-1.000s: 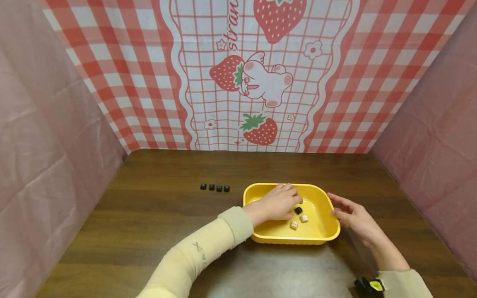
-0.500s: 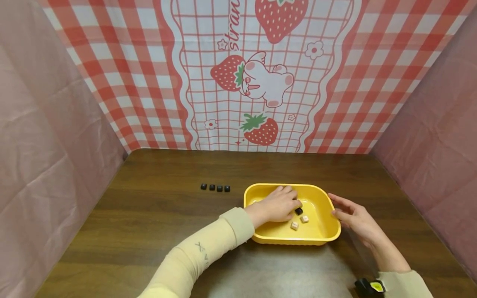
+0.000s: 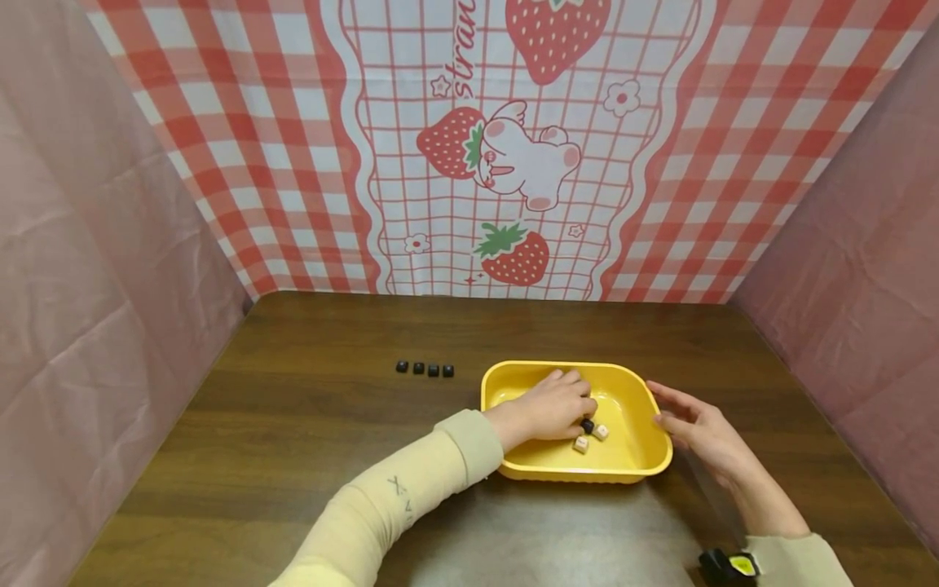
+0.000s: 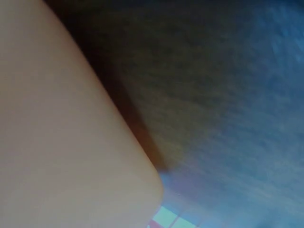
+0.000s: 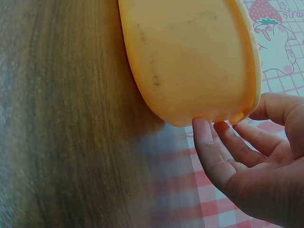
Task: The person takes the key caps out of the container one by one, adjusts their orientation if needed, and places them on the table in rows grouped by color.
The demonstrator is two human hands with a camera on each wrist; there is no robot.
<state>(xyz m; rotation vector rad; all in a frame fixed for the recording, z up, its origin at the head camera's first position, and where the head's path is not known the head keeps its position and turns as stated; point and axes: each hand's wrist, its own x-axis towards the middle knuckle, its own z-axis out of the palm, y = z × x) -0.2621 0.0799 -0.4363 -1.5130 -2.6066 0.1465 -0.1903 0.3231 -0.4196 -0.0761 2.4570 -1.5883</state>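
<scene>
In the head view, my left hand (image 3: 553,405) reaches into the yellow tub (image 3: 579,474), its thumb and forefinger at a small black keycap (image 3: 588,426), which they seem to pinch. Beside that keycap lie two cream keycaps, one nearer (image 3: 581,445) and one to the right (image 3: 601,432). My right hand (image 3: 700,432) holds the tub's right end. In the right wrist view, several fingertips (image 5: 203,130) press the outer wall while the thumb (image 5: 273,107) lies over the rim. The left wrist view shows only blurred skin and table; the left fingers are out of it.
A row of several black keycaps (image 3: 434,371) stands on the brown wooden table (image 3: 315,408), left of the tub. Behind the table hangs a red checked strawberry cloth (image 3: 513,261). A black device with a yellow-green patch (image 3: 726,565) sits at the right wrist.
The black keycap in the tub has shifted slightly toward the person, with the left forefinger and thumb closing in on it. The right hand stays at the tub's end.
</scene>
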